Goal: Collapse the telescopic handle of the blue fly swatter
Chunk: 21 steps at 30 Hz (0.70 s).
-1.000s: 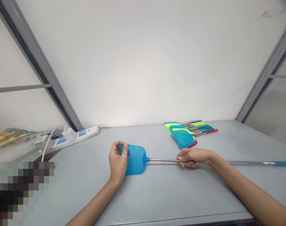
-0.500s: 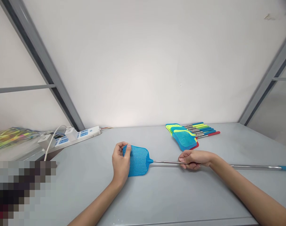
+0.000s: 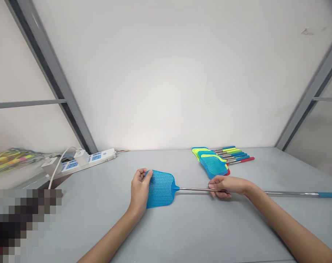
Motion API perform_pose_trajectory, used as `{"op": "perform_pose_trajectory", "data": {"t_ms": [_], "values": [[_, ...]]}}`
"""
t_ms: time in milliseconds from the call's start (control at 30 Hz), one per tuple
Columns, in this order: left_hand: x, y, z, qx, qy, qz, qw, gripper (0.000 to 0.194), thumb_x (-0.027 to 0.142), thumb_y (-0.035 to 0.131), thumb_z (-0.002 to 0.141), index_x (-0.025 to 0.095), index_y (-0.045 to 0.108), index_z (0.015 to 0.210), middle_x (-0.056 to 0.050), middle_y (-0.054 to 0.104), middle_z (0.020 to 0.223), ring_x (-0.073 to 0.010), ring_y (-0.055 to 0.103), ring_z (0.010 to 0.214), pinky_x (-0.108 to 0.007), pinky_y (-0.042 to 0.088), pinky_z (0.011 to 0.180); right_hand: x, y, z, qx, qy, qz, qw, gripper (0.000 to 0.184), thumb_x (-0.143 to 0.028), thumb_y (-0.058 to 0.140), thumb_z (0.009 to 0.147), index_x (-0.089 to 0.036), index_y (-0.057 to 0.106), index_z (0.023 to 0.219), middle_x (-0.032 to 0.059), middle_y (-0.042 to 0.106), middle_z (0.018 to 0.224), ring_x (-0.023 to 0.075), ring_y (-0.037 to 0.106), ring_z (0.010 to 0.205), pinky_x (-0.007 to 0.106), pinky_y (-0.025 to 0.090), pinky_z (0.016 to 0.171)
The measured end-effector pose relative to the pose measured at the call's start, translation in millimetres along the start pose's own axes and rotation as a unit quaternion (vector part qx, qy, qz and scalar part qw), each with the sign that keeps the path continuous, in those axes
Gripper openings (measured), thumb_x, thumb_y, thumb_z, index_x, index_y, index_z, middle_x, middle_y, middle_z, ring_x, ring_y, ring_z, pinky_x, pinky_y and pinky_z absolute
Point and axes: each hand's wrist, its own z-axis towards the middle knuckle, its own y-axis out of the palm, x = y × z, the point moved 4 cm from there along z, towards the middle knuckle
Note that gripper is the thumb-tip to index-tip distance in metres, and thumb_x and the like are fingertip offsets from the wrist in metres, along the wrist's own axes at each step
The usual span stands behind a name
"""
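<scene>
A blue fly swatter [image 3: 162, 188] with a perforated head and a long, extended metal rod lies crosswise in front of me. My left hand [image 3: 140, 188] grips the far left edge of its head, thumb on top and fingers curled behind. Around the thin rod, right of the head, my right hand [image 3: 223, 187] is closed with thumb and fingers. The rod runs on behind my right forearm to a blue handle at the right edge of the view.
Several short fly swatters [image 3: 213, 166] in blue, yellow-green and red lie stacked near the wall. A white power strip [image 3: 100, 157] with plugged-in adapters sits at the back left. Beside it is a blurred colourful bundle [image 3: 12, 159]. The table [image 3: 100, 212] is grey.
Both hands keep their holds on the fly swatter. The view has shifted slightly, and the swatter's head and my left hand appear a little further right.
</scene>
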Motion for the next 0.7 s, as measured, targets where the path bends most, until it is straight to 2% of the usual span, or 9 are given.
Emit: {"op": "perform_pose_trajectory", "data": {"t_ms": [233,567,700], "values": [[-5.3,-3.4,5.3,0.039,-0.01,-0.021,0.999,0.02,0.027,0.057,0.058,0.019,0.044,0.072,0.004,0.049,0.068,-0.0109,0.045,0.06,-0.022,0.032,0.055,1.0,-0.9,0.3,0.009,-0.006,-0.02,1.0,0.035,-0.043,0.039,0.081,-0.011,0.054,0.074,-0.004,0.04,0.048,0.0048,0.032,0.039,0.02,0.025,0.042],[-6.2,-5.4,8.2,0.053,0.001,-0.031,0.998,0.019,0.024,0.056,0.058,0.02,0.046,0.074,0.004,0.048,0.071,-0.0104,0.045,0.063,-0.022,0.033,0.057,-0.2,0.0,0.2,0.006,-0.008,-0.023,1.0,0.037,-0.044,0.037,0.081,-0.011,0.055,0.078,-0.004,0.042,0.049,0.0052,0.034,0.04,0.02,0.029,0.045],[-6.4,-5.1,8.4,0.043,0.001,-0.033,0.999,0.018,0.024,0.056,0.058,0.019,0.047,0.074,0.003,0.05,0.072,-0.0108,0.047,0.065,-0.023,0.033,0.058,0.6,-0.3,-0.3,0.006,-0.009,-0.029,1.0,0.037,-0.044,0.037,0.082,-0.011,0.055,0.08,-0.0034,0.043,0.05,0.0053,0.035,0.041,0.02,0.03,0.045]]}}
